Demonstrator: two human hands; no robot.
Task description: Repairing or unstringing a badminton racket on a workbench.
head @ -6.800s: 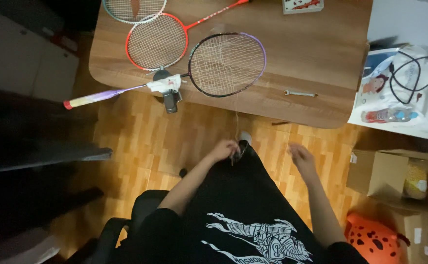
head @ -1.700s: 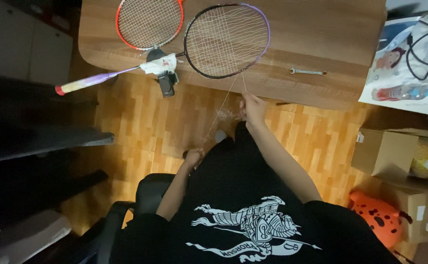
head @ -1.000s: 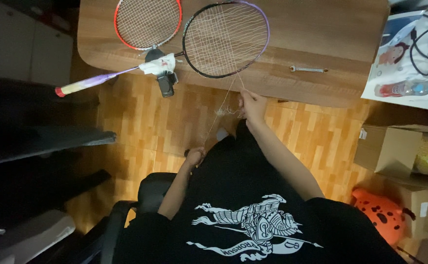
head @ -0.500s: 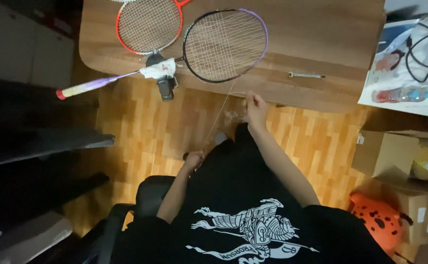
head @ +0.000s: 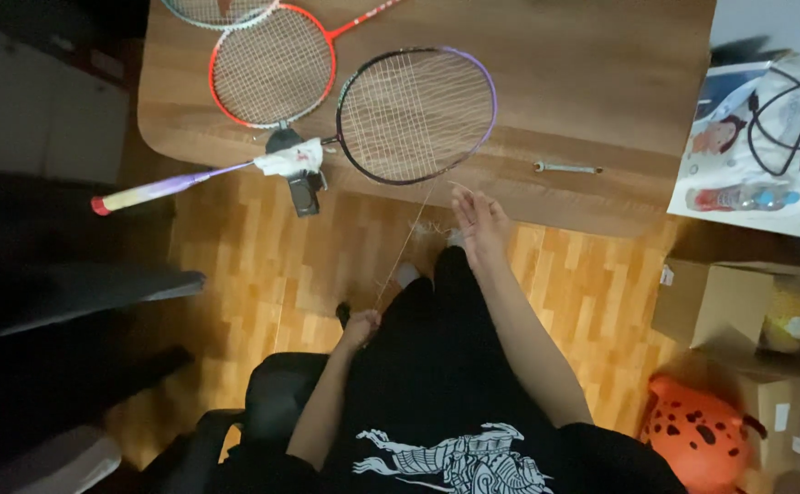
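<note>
A purple-framed badminton racket [head: 416, 113] lies on the wooden table [head: 601, 82], its handle sticking out past the left edge. A thin pale string [head: 405, 247] runs from the racket's lower rim down to my left hand [head: 361, 327], which is closed on it near my lap. My right hand [head: 479, 223] is raised just below the table edge, fingers spread, with loose string strands around it. A red-framed racket [head: 272, 66] lies beside the purple one, and a white-framed racket [head: 213, 9] shows at the top edge.
A small metal tool [head: 565, 168] rests near the table's front edge. A black clamp [head: 301, 183] hangs by the racket's throat. Cables and packets lie on a white surface [head: 766, 137] at right. Cardboard boxes [head: 738, 320] and an orange spotted object [head: 702, 439] stand on the wood floor.
My left hand has stayed low by my lap holding the string. My right hand has stayed near the table edge and spread its fingers. The view has shifted slightly.
</note>
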